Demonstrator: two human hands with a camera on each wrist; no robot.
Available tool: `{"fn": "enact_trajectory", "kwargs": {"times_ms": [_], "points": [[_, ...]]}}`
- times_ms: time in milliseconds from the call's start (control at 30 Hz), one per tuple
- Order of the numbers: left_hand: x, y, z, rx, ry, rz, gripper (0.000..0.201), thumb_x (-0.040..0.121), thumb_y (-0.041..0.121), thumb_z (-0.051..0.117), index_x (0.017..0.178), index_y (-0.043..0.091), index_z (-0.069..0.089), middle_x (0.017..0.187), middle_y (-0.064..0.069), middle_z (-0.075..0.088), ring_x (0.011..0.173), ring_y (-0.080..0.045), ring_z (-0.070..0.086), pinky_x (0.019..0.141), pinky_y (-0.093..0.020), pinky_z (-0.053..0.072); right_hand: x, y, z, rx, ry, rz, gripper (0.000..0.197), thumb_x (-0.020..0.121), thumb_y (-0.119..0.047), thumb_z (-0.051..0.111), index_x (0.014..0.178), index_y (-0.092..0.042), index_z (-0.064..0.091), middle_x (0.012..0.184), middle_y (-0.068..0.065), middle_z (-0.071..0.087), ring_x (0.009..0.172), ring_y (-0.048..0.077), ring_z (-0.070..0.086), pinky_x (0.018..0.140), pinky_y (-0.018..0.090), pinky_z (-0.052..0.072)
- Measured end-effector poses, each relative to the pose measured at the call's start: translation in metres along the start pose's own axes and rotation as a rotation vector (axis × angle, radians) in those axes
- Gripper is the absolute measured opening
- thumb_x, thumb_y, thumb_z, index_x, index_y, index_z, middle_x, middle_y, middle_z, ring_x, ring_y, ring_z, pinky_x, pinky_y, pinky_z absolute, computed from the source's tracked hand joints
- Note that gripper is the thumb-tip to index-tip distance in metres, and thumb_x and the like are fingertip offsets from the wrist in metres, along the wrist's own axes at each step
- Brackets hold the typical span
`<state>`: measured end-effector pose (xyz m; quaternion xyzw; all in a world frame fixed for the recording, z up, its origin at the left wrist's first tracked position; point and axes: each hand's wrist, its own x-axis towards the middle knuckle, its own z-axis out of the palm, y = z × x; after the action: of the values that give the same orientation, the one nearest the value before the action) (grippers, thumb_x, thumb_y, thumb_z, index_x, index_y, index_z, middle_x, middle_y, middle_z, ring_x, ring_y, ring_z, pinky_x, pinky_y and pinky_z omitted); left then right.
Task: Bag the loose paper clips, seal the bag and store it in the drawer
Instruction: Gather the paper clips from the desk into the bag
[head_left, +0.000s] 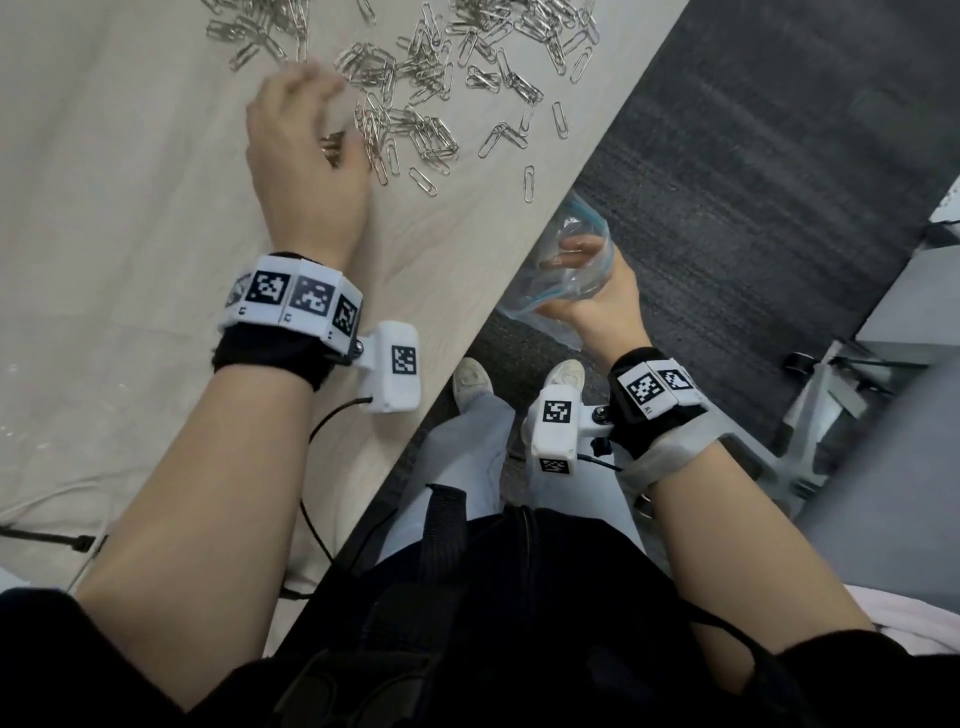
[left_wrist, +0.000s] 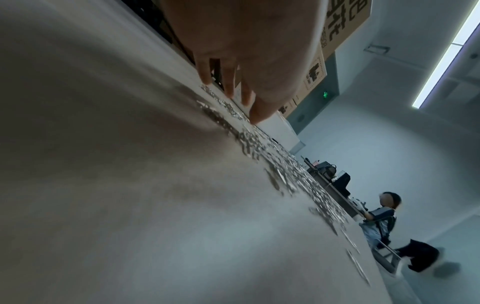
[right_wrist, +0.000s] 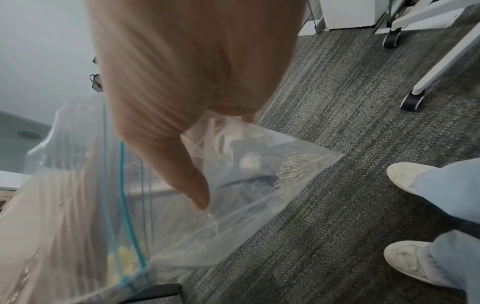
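Fingers (head_left: 311, 88) of left hand (head_left: 304, 171) curled down onto paper clips (head_left: 415, 124), some clips apparently gathered under the palm; firmness of hold not clear through blur. Loose clips scattered beyond and beside those fingertips, more spread farther up the table (head_left: 130, 208). Right hand (head_left: 597, 296) off the table edge, over the floor, thumb (right_wrist: 192, 185) and fingers pinching the wall of a clear zip bag (right_wrist: 246, 195), mouth with teal strip (right_wrist: 124, 205) held open. Small cluster of bagged clips (right_wrist: 296, 170) lodged in the bag's far corner, away from the thumb.

Step in hand, judged: gathering a handful for transfer; filling barely begun, most clips not yet bagged, seal and drawer not yet reached. Next move calls for a closed fist carried over the edge to the open mouth, released inside, without spilling onto carpet (right_wrist: 363, 102). Drawer not visible.

Pale wood-grain tabletop, dark grey carpet below, white shoes (right_wrist: 407, 176), castor legs (right_wrist: 413, 100). Farther off, cardboard boxes (left_wrist: 345, 22), ceiling light strip (left_wrist: 446, 57), another person (left_wrist: 384, 218) seated at a distant desk.
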<state>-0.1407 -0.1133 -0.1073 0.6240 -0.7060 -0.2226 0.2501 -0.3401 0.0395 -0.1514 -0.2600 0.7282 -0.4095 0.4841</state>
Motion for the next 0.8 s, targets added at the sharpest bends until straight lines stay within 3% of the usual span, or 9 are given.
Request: {"fn": "enact_trajectory", "kwargs": {"times_ms": [100,167,267,367,433,533,633,733,800], "points": [[0.023,-0.006,-0.007,0.12,-0.018,-0.084,0.051,0.087,0.023,0.043,0.137,0.016,0.041,0.153,-0.012,0.022,0.143,-0.03,0.017,0.119,-0.042,0.015,0.001,0.001,0.0,-0.006,0.01,-0.014,0.06,0.043,-0.024,0.085,0.092,-0.029,0.051,0.102,0.007,0.065,0.096,0.021,0.066,0.09,0.042,0.056],[0.038,-0.007,-0.01,0.234,-0.082,-0.169,0.055,0.091,0.023,0.04,0.145,0.021,0.027,0.157,-0.01,0.005,0.145,-0.033,0.001,0.117,-0.052,0.006,0.001,0.003,0.001,-0.022,0.015,-0.019,0.061,0.041,-0.03,0.085,0.092,-0.031,0.052,0.103,0.008,0.066,0.098,0.024,0.067,0.091,0.045,0.055],[0.049,-0.006,-0.007,0.259,-0.173,-0.207,0.057,0.094,0.024,0.035,0.148,0.023,0.015,0.158,-0.009,-0.003,0.145,-0.033,-0.006,0.113,-0.059,-0.001,0.002,0.005,0.002,-0.024,0.013,-0.017,0.06,0.041,-0.033,0.084,0.092,-0.033,0.053,0.104,0.01,0.067,0.1,0.027,0.067,0.091,0.048,0.055],[0.047,-0.009,0.001,0.257,-0.234,-0.195,0.057,0.096,0.03,0.033,0.148,0.024,0.012,0.158,-0.005,0.001,0.145,-0.029,-0.006,0.114,-0.056,-0.007,0.001,0.006,0.003,-0.037,0.019,-0.024,0.059,0.042,-0.034,0.083,0.092,-0.034,0.052,0.105,0.012,0.067,0.1,0.027,0.067,0.091,0.049,0.055],[0.039,-0.01,0.007,0.22,-0.241,-0.147,0.054,0.096,0.03,0.034,0.147,0.02,0.018,0.158,-0.004,0.008,0.146,-0.028,-0.002,0.115,-0.05,-0.006,0.001,0.006,0.004,-0.056,0.026,-0.036,0.06,0.04,-0.04,0.081,0.092,-0.034,0.052,0.105,0.013,0.068,0.1,0.027,0.067,0.09,0.047,0.055],[0.02,-0.009,0.01,0.085,-0.187,-0.037,0.046,0.094,0.026,0.038,0.138,0.013,0.039,0.149,-0.01,0.031,0.141,-0.027,0.021,0.119,-0.039,0.012,0.001,0.006,0.003,-0.052,0.019,-0.034,0.064,0.04,-0.034,0.083,0.096,-0.025,0.053,0.102,0.01,0.067,0.096,0.024,0.067,0.087,0.04,0.056],[0.0,0.001,0.007,0.011,-0.119,0.012,0.033,0.087,0.022,0.046,0.115,0.013,0.062,0.123,-0.009,0.056,0.12,-0.023,0.045,0.1,-0.018,0.027,0.0,0.006,0.002,-0.033,0.002,-0.033,0.063,0.044,-0.023,0.083,0.099,-0.018,0.052,0.097,0.006,0.065,0.091,0.019,0.066,0.084,0.035,0.055],[-0.013,0.008,0.001,-0.021,-0.083,0.033,0.028,0.082,0.024,0.05,0.101,0.017,0.069,0.11,-0.005,0.063,0.11,-0.024,0.051,0.092,-0.019,0.032,-0.002,0.004,0.001,-0.032,0.0,-0.032,0.07,0.037,-0.039,0.081,0.098,-0.02,0.052,0.099,0.007,0.066,0.094,0.022,0.066,0.083,0.032,0.055],[-0.013,0.01,-0.006,0.035,-0.051,-0.001,0.033,0.08,0.031,0.054,0.109,0.023,0.065,0.121,0.0,0.057,0.117,-0.021,0.045,0.096,-0.026,0.032,-0.003,0.003,0.0,-0.028,0.0,-0.036,0.067,0.036,-0.04,0.081,0.095,-0.025,0.052,0.1,0.007,0.065,0.093,0.021,0.066,0.083,0.032,0.055]]}}
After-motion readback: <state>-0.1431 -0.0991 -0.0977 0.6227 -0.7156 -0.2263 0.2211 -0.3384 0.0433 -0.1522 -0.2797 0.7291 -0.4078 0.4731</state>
